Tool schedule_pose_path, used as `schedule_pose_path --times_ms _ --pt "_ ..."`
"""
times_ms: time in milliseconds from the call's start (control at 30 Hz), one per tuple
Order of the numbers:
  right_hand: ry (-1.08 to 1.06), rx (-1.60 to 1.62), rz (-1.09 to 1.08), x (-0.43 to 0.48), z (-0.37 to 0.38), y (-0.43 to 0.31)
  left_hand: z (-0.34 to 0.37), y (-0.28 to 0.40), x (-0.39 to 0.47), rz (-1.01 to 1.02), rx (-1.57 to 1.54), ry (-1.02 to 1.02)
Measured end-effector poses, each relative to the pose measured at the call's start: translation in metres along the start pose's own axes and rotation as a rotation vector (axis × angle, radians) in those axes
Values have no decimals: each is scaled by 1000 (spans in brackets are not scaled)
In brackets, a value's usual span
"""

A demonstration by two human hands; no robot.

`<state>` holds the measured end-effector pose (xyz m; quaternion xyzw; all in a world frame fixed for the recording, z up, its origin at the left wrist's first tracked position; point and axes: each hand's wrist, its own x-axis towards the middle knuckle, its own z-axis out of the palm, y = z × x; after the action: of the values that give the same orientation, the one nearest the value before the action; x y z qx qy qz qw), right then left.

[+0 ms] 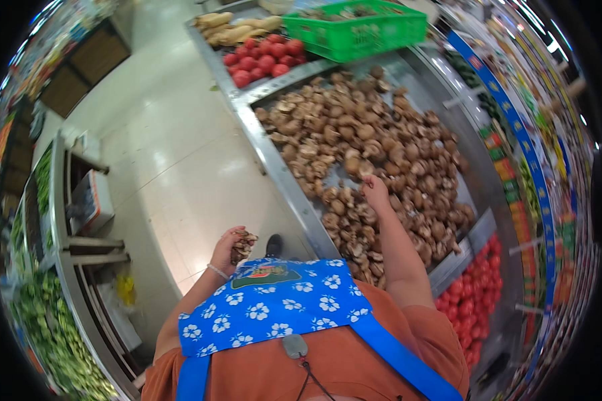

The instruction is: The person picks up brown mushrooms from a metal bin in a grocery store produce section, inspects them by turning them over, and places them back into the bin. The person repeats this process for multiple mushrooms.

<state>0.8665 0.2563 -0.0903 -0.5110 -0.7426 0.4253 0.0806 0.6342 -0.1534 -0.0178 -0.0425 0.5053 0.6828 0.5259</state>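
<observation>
A large heap of brown mushrooms (366,131) lies in a metal-edged display bin (281,185) in front of me and to the right. My right hand (375,191) reaches into the heap with its fingers drawn together at a pale mushroom (365,169); whether they grip it I cannot tell. A patch of the bin's bottom shows just left of that hand. Off to the left, outside the bin and above the floor, my left hand (224,253) is closed around several mushroom pieces (244,245), with a bracelet at the wrist.
Beyond the mushrooms stand red tomatoes (266,59), pale root vegetables (236,27) and a green plastic crate (361,37). More red produce (469,295) borders the bin at right. Left are a shelf with leafy greens (50,321) and a white box (94,200) on the tiled floor (165,160).
</observation>
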Motion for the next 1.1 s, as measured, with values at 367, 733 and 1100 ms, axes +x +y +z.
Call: schedule_pose_path --times_ms 367,733,1100 --pt "222 1329 354 -98 -47 -17 56 17 44 -147 165 -133" --pt "308 1147 420 -113 -49 -29 76 19 79 -206 288 -254" --pt "636 73 -56 -91 -17 -12 88 21 92 -270 266 -303"
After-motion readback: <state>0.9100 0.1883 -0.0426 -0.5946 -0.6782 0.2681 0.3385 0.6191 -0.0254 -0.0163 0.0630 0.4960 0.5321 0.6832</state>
